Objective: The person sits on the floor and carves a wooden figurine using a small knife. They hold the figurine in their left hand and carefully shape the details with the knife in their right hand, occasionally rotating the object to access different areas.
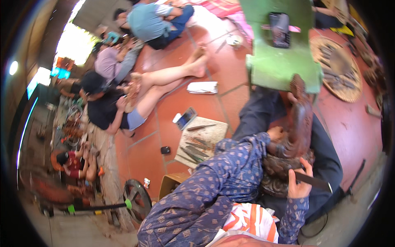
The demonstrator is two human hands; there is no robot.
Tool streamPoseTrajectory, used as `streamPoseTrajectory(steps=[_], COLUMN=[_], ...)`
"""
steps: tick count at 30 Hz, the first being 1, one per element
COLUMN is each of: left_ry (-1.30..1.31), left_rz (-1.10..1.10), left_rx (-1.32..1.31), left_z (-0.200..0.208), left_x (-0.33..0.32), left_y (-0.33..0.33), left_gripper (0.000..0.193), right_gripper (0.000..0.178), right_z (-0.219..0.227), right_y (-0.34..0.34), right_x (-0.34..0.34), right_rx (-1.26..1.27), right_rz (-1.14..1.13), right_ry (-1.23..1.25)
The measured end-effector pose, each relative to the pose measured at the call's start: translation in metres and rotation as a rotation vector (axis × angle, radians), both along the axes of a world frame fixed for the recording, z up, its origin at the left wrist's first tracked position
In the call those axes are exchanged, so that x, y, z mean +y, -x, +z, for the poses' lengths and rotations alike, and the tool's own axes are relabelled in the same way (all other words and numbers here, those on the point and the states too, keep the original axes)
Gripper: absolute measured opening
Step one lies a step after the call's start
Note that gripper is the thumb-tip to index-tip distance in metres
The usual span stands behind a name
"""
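Note:
A dark brown carved wooden statue point(299, 119) lies across my lap, its ornate rounded base point(275, 173) toward me and its narrow end toward the green chair. My left hand point(276, 134) is closed against the statue's left side, with some fingers hidden by the wood. My right hand point(300, 184) grips a flat, dark, blade-like tool point(314, 181) beside the carved base. The tool points to the right, its far end angled off; whether it is a file or a scraper I cannot tell. Patterned blue sleeves cover both my forearms.
A pale board point(218, 128) with several slim hand tools lies left of my legs, beside a phone point(187, 118). The green chair point(267, 74) stands ahead, a phone on its seat. A round woven tray point(356, 88) holds tools at right. A fan point(138, 201) and seated people are left.

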State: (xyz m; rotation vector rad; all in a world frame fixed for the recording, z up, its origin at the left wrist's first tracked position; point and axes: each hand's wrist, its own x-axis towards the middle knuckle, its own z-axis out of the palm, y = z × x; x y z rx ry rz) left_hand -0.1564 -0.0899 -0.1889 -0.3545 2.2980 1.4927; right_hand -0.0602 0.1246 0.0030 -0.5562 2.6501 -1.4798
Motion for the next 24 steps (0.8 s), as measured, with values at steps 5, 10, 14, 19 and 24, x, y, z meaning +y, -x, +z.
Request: streamPoseTrajectory(steps=[5, 10, 14, 19, 24], left_ry=[0.046, 0.125, 0.144, 0.171, 0.166], left_rz=[-0.049, -0.076, -0.055, -0.041, -0.047], left_rx=[-0.12, -0.008, 0.032, 0.07, 0.039], left_z=[-0.033, -0.045, -0.048, -0.046, -0.047], left_x=[-0.004, 0.007, 0.003, 0.003, 0.003], left_y=[-0.011, -0.005, -0.005, 0.0, -0.005], left_gripper=[0.041, 0.047, 0.049, 0.052, 0.055], right_gripper=[0.012, 0.014, 0.011, 0.013, 0.013], right_z=[-0.011, -0.019, -0.023, -0.025, -0.027], right_y=[-0.002, -0.001, 0.006, 0.003, 0.009], right_x=[0.007, 0.006, 0.013, 0.002, 0.013], right_rx=[-0.373, -0.043, -0.282, 0.148, -0.223], right_rz=[-0.047, 0.069, -0.008, 0.084, -0.01], right_ry=[0.202, 0.026, 0.049, 0.059, 0.138])
